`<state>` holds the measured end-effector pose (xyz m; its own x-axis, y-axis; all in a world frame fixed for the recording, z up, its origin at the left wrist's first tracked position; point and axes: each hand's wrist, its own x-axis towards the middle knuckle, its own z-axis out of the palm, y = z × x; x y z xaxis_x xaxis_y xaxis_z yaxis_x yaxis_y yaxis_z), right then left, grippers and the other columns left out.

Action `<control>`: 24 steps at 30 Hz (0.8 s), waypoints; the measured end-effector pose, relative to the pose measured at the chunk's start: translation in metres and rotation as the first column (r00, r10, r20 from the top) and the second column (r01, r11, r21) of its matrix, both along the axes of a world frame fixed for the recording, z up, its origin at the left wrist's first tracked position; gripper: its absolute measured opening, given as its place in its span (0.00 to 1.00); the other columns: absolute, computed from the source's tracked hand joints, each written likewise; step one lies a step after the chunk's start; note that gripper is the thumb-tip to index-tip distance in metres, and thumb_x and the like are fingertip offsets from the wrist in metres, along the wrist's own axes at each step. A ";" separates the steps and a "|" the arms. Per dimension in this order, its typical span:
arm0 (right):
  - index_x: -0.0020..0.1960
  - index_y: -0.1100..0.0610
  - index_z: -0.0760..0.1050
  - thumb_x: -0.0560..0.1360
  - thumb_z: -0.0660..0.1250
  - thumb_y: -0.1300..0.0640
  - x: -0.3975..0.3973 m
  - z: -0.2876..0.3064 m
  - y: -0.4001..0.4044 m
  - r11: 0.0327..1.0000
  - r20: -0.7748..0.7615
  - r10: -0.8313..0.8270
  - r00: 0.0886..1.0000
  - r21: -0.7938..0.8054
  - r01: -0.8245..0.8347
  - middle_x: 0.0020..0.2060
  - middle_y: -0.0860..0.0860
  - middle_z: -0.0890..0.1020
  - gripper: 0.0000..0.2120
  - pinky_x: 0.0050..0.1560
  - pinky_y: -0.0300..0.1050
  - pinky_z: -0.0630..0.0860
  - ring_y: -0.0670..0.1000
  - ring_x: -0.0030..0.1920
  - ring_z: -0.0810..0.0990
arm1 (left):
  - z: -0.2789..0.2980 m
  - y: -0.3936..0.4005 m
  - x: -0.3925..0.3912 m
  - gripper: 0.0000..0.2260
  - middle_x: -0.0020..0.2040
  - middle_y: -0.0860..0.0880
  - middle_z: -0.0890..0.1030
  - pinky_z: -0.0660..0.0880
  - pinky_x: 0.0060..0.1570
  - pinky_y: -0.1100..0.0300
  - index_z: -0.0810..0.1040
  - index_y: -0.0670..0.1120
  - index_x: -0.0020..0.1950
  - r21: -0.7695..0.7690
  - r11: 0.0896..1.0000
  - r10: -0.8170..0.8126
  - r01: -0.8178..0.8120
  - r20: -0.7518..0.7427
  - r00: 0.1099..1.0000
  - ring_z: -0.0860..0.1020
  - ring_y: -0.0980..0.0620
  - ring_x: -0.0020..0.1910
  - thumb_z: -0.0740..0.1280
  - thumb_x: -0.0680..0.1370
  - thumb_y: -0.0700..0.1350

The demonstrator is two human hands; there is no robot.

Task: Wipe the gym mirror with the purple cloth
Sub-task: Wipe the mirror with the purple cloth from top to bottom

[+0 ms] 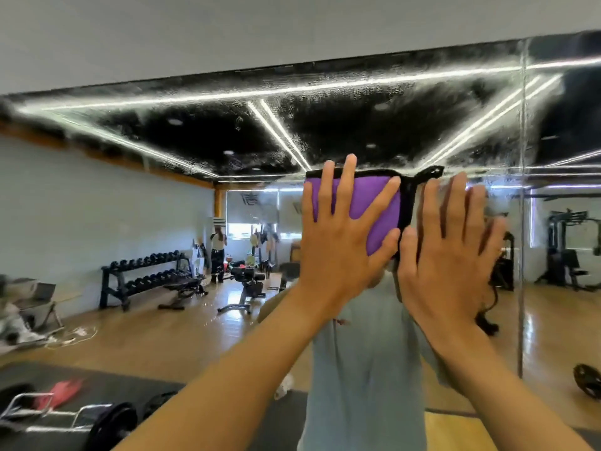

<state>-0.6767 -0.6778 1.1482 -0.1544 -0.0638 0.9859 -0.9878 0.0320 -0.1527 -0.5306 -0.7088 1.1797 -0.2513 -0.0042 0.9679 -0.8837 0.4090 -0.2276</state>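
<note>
The left hand (338, 236) presses the purple cloth (374, 206) flat against the gym mirror (130, 196) with straight, spread fingers, well below the mirror's top edge. The right hand (452, 252), fingers also straight and spread, lies flat just beside the cloth's black-trimmed right edge, holding nothing
</note>
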 end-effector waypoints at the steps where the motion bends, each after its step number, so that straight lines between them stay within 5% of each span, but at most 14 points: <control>1: 0.86 0.50 0.43 0.85 0.48 0.46 0.001 0.002 0.002 1.000 0.002 0.002 1.000 0.007 -0.002 0.85 0.53 0.45 0.32 0.81 0.66 0.43 0.55 0.84 0.42 | 0.007 0.000 0.003 0.28 0.86 0.41 0.54 0.48 0.80 0.35 0.64 0.59 0.83 -0.013 1.000 -0.004 0.004 0.026 1.000 0.49 0.36 0.85 0.58 0.83 0.65; 8: 0.85 0.50 0.47 0.84 0.44 0.40 0.032 0.069 0.003 0.998 -0.066 0.067 0.996 0.023 -0.066 0.85 0.51 0.47 0.33 0.80 0.66 0.38 0.54 0.84 0.42 | 0.061 -0.015 0.047 0.31 0.86 0.42 0.52 0.45 0.82 0.37 0.60 0.59 0.85 -0.039 0.998 0.046 -0.044 0.062 0.997 0.48 0.37 0.85 0.54 0.83 0.68; 18: 0.85 0.48 0.47 0.84 0.47 0.39 0.049 0.072 -0.012 1.000 -0.162 0.022 0.987 -0.010 -0.024 0.85 0.51 0.46 0.32 0.82 0.64 0.42 0.52 0.84 0.43 | 0.038 -0.045 0.182 0.31 0.87 0.43 0.49 0.46 0.82 0.38 0.53 0.59 0.86 0.102 0.993 0.092 -0.066 -0.276 0.957 0.46 0.38 0.85 0.51 0.84 0.68; 22: 0.85 0.48 0.48 0.84 0.49 0.39 0.051 0.072 -0.013 1.000 -0.159 0.009 0.987 -0.017 -0.012 0.85 0.51 0.47 0.33 0.81 0.64 0.42 0.53 0.84 0.44 | 0.046 -0.045 0.182 0.31 0.86 0.41 0.50 0.48 0.81 0.35 0.53 0.59 0.86 0.145 0.985 0.147 -0.091 -0.451 0.880 0.47 0.36 0.85 0.48 0.84 0.67; 24: 0.85 0.48 0.48 0.84 0.49 0.40 0.051 0.072 -0.012 1.000 -0.152 0.000 0.988 -0.023 -0.003 0.85 0.51 0.47 0.32 0.81 0.65 0.43 0.53 0.84 0.44 | 0.069 -0.039 0.160 0.31 0.86 0.40 0.50 0.46 0.81 0.35 0.52 0.59 0.86 0.125 0.990 0.114 -0.067 -0.424 0.898 0.46 0.34 0.84 0.46 0.84 0.67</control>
